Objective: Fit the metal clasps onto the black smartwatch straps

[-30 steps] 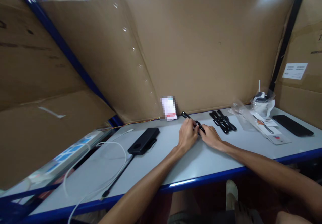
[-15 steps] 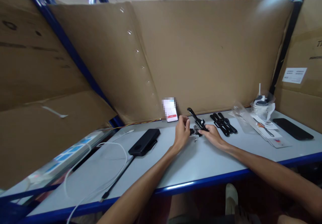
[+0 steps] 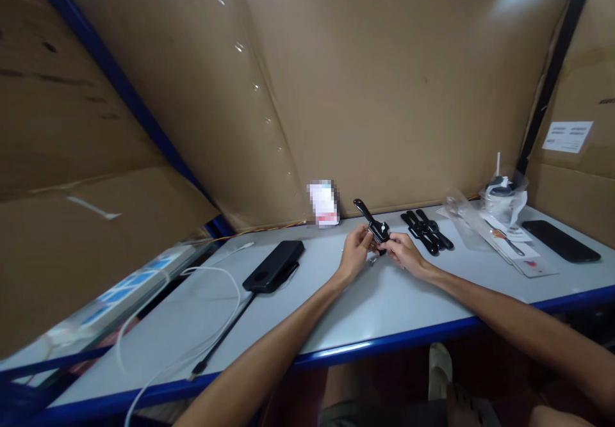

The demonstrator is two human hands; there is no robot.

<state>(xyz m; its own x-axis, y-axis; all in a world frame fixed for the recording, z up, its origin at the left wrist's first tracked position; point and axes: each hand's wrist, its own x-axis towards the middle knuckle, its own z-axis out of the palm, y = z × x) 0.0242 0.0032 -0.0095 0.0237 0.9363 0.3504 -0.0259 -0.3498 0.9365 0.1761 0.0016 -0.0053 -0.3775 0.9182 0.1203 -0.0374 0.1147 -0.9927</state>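
Both of my hands meet over the middle of the pale table (image 3: 336, 312). My right hand (image 3: 403, 253) pinches a black watch strap (image 3: 369, 219), which sticks up and away to the left, just above the table. My left hand (image 3: 356, 251) has its fingers curled against the strap's lower end, where a small pale part shows. A few more black straps (image 3: 426, 230) lie flat on the table just right of my hands.
A black power bank (image 3: 273, 267) with a black cable lies to the left, beside a looping white cable (image 3: 192, 292). A blurred white card (image 3: 323, 204) leans on the cardboard back wall. At right are plastic bags and leaflets (image 3: 500, 235) and a black phone (image 3: 560, 240).
My hands have lifted the strap off the table and come together again after the left hand drew apart. The strap now points up and to the left.
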